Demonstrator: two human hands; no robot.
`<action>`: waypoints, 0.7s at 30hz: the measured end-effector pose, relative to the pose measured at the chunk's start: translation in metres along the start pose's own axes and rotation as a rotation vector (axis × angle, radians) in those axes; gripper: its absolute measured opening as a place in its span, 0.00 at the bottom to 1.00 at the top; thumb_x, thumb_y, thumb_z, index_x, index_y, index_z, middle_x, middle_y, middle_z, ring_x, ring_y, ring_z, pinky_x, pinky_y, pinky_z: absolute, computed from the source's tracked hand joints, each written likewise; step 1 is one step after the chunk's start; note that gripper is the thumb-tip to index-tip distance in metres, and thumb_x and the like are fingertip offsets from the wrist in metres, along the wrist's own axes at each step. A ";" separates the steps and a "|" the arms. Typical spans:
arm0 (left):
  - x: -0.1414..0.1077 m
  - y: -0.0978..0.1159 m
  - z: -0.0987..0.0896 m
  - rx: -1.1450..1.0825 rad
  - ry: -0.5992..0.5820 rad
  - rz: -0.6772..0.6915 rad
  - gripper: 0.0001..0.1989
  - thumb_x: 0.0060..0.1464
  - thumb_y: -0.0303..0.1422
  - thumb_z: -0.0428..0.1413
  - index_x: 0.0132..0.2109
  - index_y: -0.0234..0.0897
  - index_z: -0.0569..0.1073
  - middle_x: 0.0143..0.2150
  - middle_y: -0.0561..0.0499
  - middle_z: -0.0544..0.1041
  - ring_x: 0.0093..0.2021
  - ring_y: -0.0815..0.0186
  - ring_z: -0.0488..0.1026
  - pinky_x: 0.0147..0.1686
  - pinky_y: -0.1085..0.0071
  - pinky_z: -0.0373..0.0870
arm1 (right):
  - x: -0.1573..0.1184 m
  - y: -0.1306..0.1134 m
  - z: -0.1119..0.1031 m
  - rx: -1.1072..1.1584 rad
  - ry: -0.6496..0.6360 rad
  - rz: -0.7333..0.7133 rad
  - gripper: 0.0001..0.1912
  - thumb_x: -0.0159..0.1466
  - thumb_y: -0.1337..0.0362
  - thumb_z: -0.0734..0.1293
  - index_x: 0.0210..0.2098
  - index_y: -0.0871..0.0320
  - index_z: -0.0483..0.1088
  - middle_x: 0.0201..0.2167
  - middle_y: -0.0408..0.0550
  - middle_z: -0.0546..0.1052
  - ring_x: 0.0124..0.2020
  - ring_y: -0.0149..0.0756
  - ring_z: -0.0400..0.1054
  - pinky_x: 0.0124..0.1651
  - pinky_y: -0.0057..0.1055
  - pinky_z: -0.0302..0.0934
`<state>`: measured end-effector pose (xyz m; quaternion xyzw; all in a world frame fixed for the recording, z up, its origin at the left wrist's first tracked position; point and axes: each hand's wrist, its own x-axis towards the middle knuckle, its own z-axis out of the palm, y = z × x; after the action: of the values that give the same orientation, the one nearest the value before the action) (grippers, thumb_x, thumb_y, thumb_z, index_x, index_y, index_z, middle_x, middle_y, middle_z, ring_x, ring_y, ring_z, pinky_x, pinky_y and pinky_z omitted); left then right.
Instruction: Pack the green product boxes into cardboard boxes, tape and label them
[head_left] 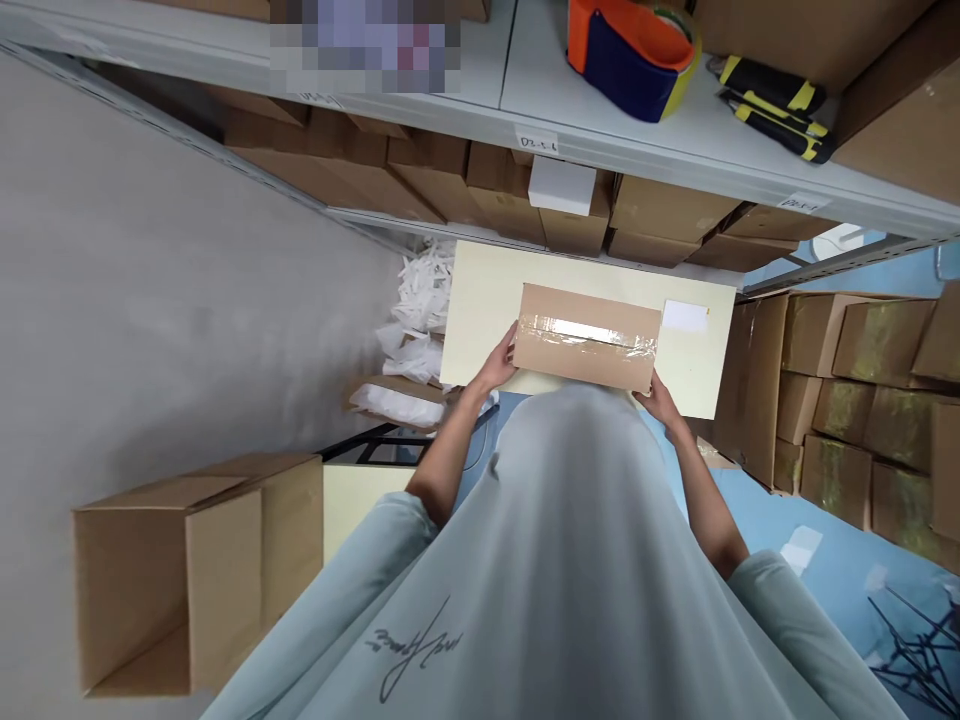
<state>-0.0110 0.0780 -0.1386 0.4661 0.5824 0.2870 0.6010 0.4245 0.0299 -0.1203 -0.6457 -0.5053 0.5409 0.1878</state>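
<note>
A closed brown cardboard box (588,362), with clear shiny tape along its middle seam, is held over the cream tabletop (480,290) near my body. My left hand (501,361) grips its left end, fingers pressed to the side. At the lower right corner, my right hand (659,398) closes round the other end. Both hands are partly hidden by the box's edges. A white paper label (685,316) lies on the tabletop to the right of the box.
Above the table, a grey shelf (465,95) carries a tape dispenser (634,65) and black-yellow cutters (780,105). Stacked cartons (862,400) stand at right. An open carton (225,570) is at lower left, and crumpled white paper (426,290) lies left of the table.
</note>
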 end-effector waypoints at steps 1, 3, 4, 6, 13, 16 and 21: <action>0.001 -0.001 0.002 0.028 -0.009 0.020 0.50 0.48 0.47 0.73 0.74 0.32 0.72 0.68 0.34 0.80 0.70 0.45 0.75 0.73 0.49 0.69 | 0.002 -0.002 0.007 -0.001 0.013 0.000 0.55 0.54 0.39 0.79 0.76 0.54 0.67 0.72 0.64 0.75 0.71 0.62 0.72 0.75 0.64 0.63; 0.004 -0.002 0.006 0.073 -0.009 0.029 0.51 0.44 0.44 0.76 0.72 0.32 0.73 0.67 0.33 0.80 0.72 0.42 0.73 0.75 0.46 0.67 | 0.007 -0.009 0.020 0.030 0.063 0.022 0.55 0.50 0.36 0.81 0.69 0.58 0.72 0.64 0.66 0.82 0.66 0.65 0.76 0.72 0.66 0.65; 0.005 -0.003 0.008 0.086 -0.010 0.036 0.50 0.43 0.45 0.76 0.71 0.32 0.73 0.67 0.33 0.80 0.73 0.40 0.72 0.76 0.45 0.66 | 0.010 -0.013 0.025 0.056 0.099 0.038 0.55 0.47 0.33 0.81 0.66 0.59 0.74 0.61 0.66 0.83 0.65 0.65 0.76 0.71 0.67 0.66; 0.005 -0.002 0.009 0.077 -0.029 0.065 0.51 0.42 0.47 0.77 0.71 0.35 0.73 0.68 0.33 0.79 0.76 0.39 0.70 0.76 0.42 0.64 | 0.014 -0.023 0.030 0.103 0.164 0.077 0.55 0.43 0.30 0.82 0.60 0.59 0.77 0.58 0.66 0.85 0.63 0.65 0.78 0.69 0.67 0.68; -0.001 0.019 -0.009 -0.020 -0.117 0.102 0.51 0.51 0.54 0.74 0.75 0.39 0.68 0.74 0.35 0.74 0.77 0.44 0.69 0.77 0.48 0.67 | 0.003 -0.071 0.017 0.116 0.135 0.134 0.50 0.45 0.32 0.85 0.56 0.57 0.80 0.55 0.64 0.87 0.62 0.64 0.80 0.71 0.64 0.68; -0.004 0.032 -0.020 0.008 -0.136 0.080 0.44 0.59 0.55 0.69 0.74 0.40 0.70 0.71 0.35 0.76 0.71 0.46 0.76 0.71 0.49 0.75 | -0.002 -0.099 0.011 0.136 0.165 0.107 0.49 0.53 0.29 0.81 0.61 0.57 0.79 0.61 0.65 0.84 0.66 0.64 0.77 0.73 0.63 0.68; 0.007 0.039 -0.027 0.048 -0.058 0.063 0.40 0.62 0.59 0.66 0.71 0.40 0.74 0.64 0.37 0.81 0.61 0.48 0.81 0.63 0.52 0.81 | 0.010 -0.132 0.007 0.154 0.219 0.027 0.50 0.67 0.25 0.68 0.71 0.56 0.73 0.73 0.59 0.76 0.76 0.56 0.68 0.81 0.53 0.59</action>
<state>-0.0280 0.1061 -0.1036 0.5067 0.5566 0.2781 0.5967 0.3577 0.0916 -0.0244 -0.6913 -0.4299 0.5068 0.2837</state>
